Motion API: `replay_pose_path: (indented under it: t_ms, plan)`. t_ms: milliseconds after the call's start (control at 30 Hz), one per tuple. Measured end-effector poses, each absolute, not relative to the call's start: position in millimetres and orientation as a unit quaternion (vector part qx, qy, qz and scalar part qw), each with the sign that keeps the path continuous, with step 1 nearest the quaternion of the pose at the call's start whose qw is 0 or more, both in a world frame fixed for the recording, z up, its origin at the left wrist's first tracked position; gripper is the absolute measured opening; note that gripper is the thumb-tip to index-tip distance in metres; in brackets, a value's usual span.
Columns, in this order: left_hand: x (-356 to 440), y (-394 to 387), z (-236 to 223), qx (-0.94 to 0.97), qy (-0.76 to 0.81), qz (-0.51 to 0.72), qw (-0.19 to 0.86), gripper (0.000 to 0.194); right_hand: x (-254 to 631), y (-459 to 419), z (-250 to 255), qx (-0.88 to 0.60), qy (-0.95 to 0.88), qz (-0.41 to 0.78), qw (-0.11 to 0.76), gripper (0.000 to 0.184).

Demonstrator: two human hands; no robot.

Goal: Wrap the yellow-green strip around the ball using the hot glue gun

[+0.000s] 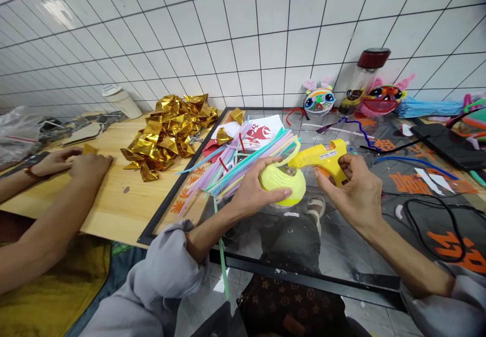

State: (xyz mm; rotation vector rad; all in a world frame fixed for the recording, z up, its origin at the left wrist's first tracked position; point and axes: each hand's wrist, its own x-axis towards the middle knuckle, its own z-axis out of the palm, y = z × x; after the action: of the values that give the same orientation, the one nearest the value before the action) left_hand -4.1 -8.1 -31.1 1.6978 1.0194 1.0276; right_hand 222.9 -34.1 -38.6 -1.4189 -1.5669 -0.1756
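Note:
My left hand (256,187) is wrapped around a round yellow form (290,187) covered in pipe cleaner, with a hollow at its top. A loose end of yellow pipe cleaner (295,150) curves up from it. In my right hand (359,187) is a yellow glue gun (321,159), gripped by its handle. Its nozzle points left, just above the form's upper edge; whether they touch I cannot tell. Behind my left hand lies a bundle of pastel pipe cleaners (228,167) in purple, teal, pink and yellow.
A co-worker's hands (81,165) fold gold paper at left, beside a gold foil pile (170,129). Along the wall stand two decorated faces, one white (319,99) and one pink (381,97), and a bottle (360,81). Black cable (451,215) and a phone (451,144) lie right.

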Motion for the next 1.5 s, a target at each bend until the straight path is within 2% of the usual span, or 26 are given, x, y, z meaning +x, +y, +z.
replay_pose_path:
  t_ms: [267, 1500]
  plan:
    - [-4.3, -5.7, -33.6, 0.68, 0.41, 0.412, 0.448, 0.076, 224.8, -33.7, -38.7, -0.558, -0.66, -0.134, 0.485, 0.03]
    - [-9.2, -3.5, -28.8, 0.698, 0.369, 0.393, 0.47, 0.073, 239.2, -36.7, -21.8, -0.557, -0.688, -0.103, 0.454, 0.024]
